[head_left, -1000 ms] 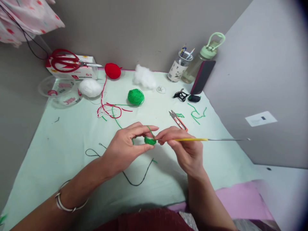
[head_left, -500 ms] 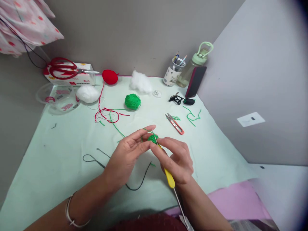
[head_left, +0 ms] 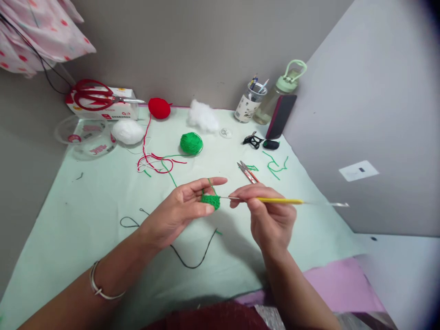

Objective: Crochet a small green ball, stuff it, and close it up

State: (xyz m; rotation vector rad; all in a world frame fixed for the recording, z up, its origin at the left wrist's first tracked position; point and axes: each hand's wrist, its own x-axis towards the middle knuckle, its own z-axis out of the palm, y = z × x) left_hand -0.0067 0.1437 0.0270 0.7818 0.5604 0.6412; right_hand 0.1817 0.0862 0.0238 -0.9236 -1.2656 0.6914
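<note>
Between the thumb and fingers of my left hand (head_left: 177, 213) is a small green crochet piece (head_left: 211, 201). Green yarn passes over my outstretched left index finger. My right hand (head_left: 271, 217) grips a crochet hook (head_left: 280, 200) by its yellow handle, holding it nearly level. The hook's thin metal shaft reaches left to the edge of the piece; its tip is hard to make out there. A second metal end sticks out to the right. A strand runs from the green yarn ball (head_left: 191, 144) down behind my left hand.
Small thread snips (head_left: 247, 172) lie just beyond my right hand, near green yarn scraps (head_left: 275, 164). A dark cord (head_left: 192, 266) curves below my hands. Further back are a red yarn ball (head_left: 159, 108), white yarn (head_left: 128, 132), white stuffing (head_left: 202, 115), large scissors (head_left: 92, 95) and a bottle (head_left: 271, 98).
My right hand has moved right, away from the left, and the hook has swung from steeply slanted to nearly level. The crochet piece now shows more fully in my left hand.
</note>
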